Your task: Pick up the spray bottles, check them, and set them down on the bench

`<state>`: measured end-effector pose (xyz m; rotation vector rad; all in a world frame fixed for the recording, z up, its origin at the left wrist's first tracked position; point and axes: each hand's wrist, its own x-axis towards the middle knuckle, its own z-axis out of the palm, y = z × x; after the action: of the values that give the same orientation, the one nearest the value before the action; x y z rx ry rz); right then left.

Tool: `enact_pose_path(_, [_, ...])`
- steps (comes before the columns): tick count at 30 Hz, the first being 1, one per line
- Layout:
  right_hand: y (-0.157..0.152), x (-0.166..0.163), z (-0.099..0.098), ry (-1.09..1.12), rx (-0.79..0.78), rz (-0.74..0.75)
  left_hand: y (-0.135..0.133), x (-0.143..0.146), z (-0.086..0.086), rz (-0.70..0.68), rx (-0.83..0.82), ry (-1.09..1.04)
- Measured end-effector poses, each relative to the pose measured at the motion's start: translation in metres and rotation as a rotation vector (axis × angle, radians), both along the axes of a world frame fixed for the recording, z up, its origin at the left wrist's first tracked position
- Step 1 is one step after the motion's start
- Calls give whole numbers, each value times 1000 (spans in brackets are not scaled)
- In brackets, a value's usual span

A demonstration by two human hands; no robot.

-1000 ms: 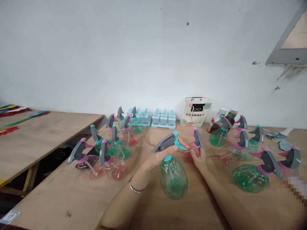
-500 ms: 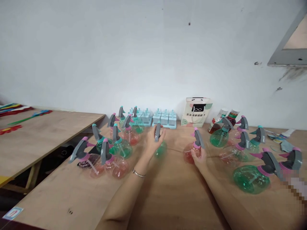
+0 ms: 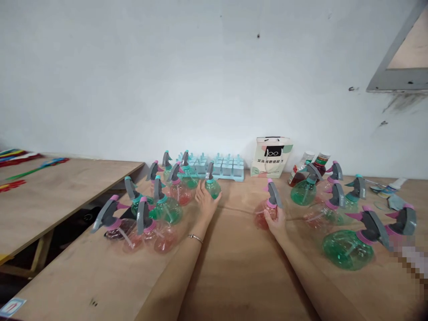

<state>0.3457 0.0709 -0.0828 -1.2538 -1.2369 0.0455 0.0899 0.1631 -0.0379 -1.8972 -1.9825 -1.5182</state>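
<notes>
My left hand (image 3: 206,198) is wrapped round the lower body of a green spray bottle (image 3: 213,187) with a grey and teal trigger head, near the middle of the table. My right hand (image 3: 277,219) grips the side of a pink spray bottle (image 3: 262,215), its thumb on the clear body just below the pink collar. Left of my left hand stands a group of several spray bottles, among them a green one (image 3: 169,210) and a pink one (image 3: 182,192). Another group, with a large green bottle (image 3: 347,250) in front, is on the right.
Light blue ice-pop moulds (image 3: 228,168) and a paper bag (image 3: 270,159) stand against the wall. Two labelled bottles (image 3: 319,164) of dark liquid are behind the right group. A second table (image 3: 83,178) lies across a gap on the left, with colourful strips on it.
My left hand has come down from the trigger head to the body of the green spray bottle, which is now further left and back. My right hand keeps its grip on the pink one.
</notes>
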Motion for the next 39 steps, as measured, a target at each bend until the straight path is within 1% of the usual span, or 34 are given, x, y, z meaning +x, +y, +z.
enact_pose_path(3, [1,-1,-2,6,15,-25,2,-1,-5,55,-73,47])
enact_pose_path(6, [1,-1,-2,4,17,-26,9,-4,-4,77,-112,66])
enact_pose_path(10, [2,0,-3,7,12,-7,30,-3,3,93,-152,43])
enact_pose_path(14, [3,0,-8,20,41,12,54,0,13,89,-195,28])
enact_pose_path(17, [3,-2,-10,35,59,69,66,2,18,110,-220,26])
enact_pose_path(19, [3,-3,-11,37,41,130,68,3,20,121,-231,9])
enact_pose_path(21, [2,-5,-9,38,8,181,65,6,20,147,-228,-51])
enact_pose_path(23, [0,-6,-8,42,-10,206,55,10,20,161,-179,-155])
enact_pose_path(24, [0,-7,-7,43,-13,213,46,13,20,142,-129,-216])
enact_pose_path(25, [-1,-8,-7,41,-12,221,36,16,20,85,-68,-272])
enact_pose_path(26, [-2,-8,-7,37,-9,229,23,21,21,-10,0,-319])
enact_pose_path(27, [-2,-8,-8,28,-4,239,9,26,23,-150,57,-350])
enact_pose_path(28, [-3,-9,-8,11,2,252,-7,31,26,-333,95,-358])
enact_pose_path(29, [-4,-9,-8,-16,8,274,-24,38,30,-519,102,-349])
enact_pose_path(30, [-6,-9,-8,-55,15,302,-42,44,34,-687,68,-320])
enact_pose_path(31, [-8,-9,-8,-110,18,333,-58,51,39,-806,10,-292])
enact_pose_path(32, [-11,-10,-7,-180,20,369,-73,57,44,-857,-44,-278])
enact_pose_path(33, [-13,-11,-5,-258,22,405,-86,63,48,-870,-83,-278])
enact_pose_path(35, [-19,-14,1,-397,41,458,-105,71,53,-842,-128,-333])
enact_pose_path(37, [-24,-19,9,-479,93,496,-112,73,54,-810,-144,-429])
enact_pose_path(39, [-28,-24,16,-511,158,503,-111,71,53,-823,-158,-482])
